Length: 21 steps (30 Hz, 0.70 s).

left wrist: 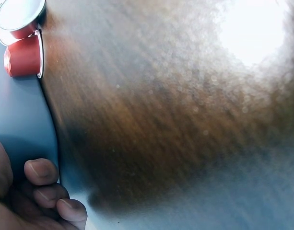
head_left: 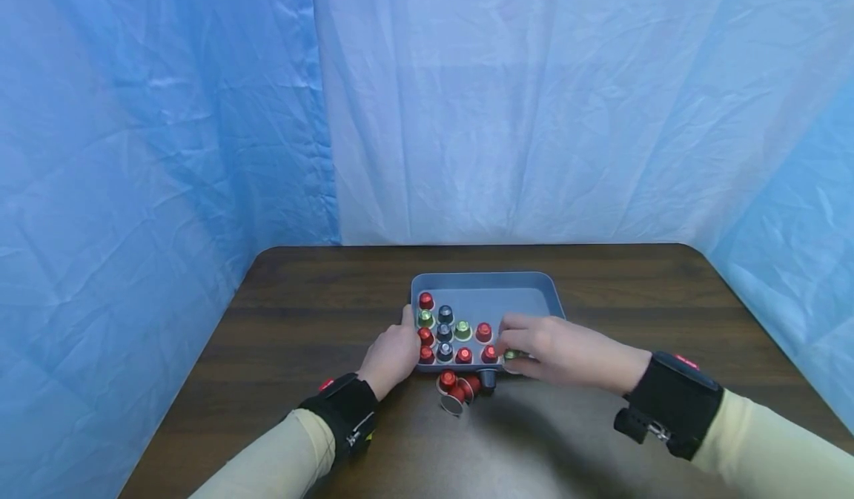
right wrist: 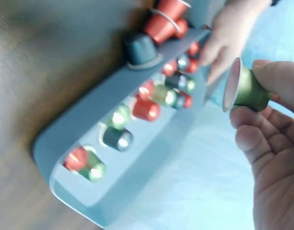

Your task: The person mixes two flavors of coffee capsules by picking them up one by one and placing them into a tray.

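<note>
A blue-grey tray (head_left: 490, 280) lies on the table with rows of red, green and dark blue coffee capsules standing in it. My left hand (head_left: 392, 354) holds the tray at its left front corner; curled fingertips (left wrist: 41, 171) lie against its wall in the left wrist view. My right hand (head_left: 550, 348) is over the tray's right front part. Between thumb and fingers it pinches a green coffee capsule (right wrist: 252, 91), whose wide rim faces left in the right wrist view. A red capsule (head_left: 489, 354) stands just left of that hand.
Several red capsules (head_left: 448, 381) lie heaped against the tray's front edge. Beside them, at that edge, is a dark capsule (head_left: 488, 380). The wooden table (head_left: 320, 291) is bordered by blue sheeting (head_left: 434, 150) at the back and sides.
</note>
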### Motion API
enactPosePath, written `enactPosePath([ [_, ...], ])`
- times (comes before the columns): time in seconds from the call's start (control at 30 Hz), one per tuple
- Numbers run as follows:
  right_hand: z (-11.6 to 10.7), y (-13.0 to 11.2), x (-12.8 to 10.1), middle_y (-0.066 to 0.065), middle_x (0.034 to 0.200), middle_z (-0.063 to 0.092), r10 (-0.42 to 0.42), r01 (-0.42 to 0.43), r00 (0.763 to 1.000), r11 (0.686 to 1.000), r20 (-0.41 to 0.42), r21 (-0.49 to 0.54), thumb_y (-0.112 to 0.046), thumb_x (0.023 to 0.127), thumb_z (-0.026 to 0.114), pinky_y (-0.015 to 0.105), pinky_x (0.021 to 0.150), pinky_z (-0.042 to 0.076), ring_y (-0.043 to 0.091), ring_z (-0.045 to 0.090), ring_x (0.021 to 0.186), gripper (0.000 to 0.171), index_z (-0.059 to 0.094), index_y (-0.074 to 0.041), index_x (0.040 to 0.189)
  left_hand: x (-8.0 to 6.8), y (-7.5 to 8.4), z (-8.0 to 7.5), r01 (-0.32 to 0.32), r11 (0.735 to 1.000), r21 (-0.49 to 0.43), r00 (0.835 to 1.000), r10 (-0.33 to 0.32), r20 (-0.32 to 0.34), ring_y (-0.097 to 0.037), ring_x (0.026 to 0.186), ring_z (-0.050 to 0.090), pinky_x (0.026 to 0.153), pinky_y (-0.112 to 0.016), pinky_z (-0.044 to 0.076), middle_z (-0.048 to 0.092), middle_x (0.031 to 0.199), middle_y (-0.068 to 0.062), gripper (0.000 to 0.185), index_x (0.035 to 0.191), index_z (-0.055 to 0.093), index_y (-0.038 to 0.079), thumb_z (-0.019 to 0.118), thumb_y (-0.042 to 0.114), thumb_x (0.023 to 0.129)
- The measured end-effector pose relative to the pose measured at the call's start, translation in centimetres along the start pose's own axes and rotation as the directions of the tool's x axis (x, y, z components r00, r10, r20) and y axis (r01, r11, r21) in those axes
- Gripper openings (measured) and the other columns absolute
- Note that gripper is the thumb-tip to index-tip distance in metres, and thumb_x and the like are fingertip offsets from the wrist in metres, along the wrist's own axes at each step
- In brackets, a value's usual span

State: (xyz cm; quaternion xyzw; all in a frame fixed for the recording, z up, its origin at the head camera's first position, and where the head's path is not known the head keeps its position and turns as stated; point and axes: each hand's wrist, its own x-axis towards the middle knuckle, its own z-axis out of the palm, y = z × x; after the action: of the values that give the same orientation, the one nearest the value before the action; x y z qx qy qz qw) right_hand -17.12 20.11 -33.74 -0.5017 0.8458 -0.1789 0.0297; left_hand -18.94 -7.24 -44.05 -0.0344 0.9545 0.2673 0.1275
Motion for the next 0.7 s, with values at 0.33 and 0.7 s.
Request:
enactPosePath([
  [0.33, -3.1, 0.6, 2.0, -0.004, 0.097, 0.06, 0.053, -0.052, 0.999, 0.995, 0.003, -0.081, -0.01, 0.088, 0.08, 0.021, 0.074, 0.056, 0.003, 0.06, 0.081, 0.021, 0.071, -0.015, 0.106, 0.2, -0.1, 0.1, -0.002, 1.0, -0.006, 1.0, 0.002, -0.003, -0.031, 0.114, 0.066, 0.095, -0.05, 0.055, 0.065, 0.128, -0.015, 0.072, 0.163, 0.017, 0.007, 0.055, 0.031, 0.106],
  [0.7, -4.4, 1.3, 4.1, -0.006, 0.093, 0.058, 0.076, -0.074, 0.997, 0.991, 0.013, -0.109, -0.01, 0.091, 0.078, 0.025, 0.073, 0.055, 0.005, 0.059, 0.081, 0.014, 0.07, -0.017, 0.101, 0.1, 0.3, 0.4, -0.012, 1.0, 0.01, 1.0, 0.012, -0.008, -0.03, 0.113, 0.067, 0.096, -0.05, 0.055, 0.066, 0.126, -0.015, 0.072, 0.163, 0.018, 0.006, 0.055, 0.031, 0.106],
])
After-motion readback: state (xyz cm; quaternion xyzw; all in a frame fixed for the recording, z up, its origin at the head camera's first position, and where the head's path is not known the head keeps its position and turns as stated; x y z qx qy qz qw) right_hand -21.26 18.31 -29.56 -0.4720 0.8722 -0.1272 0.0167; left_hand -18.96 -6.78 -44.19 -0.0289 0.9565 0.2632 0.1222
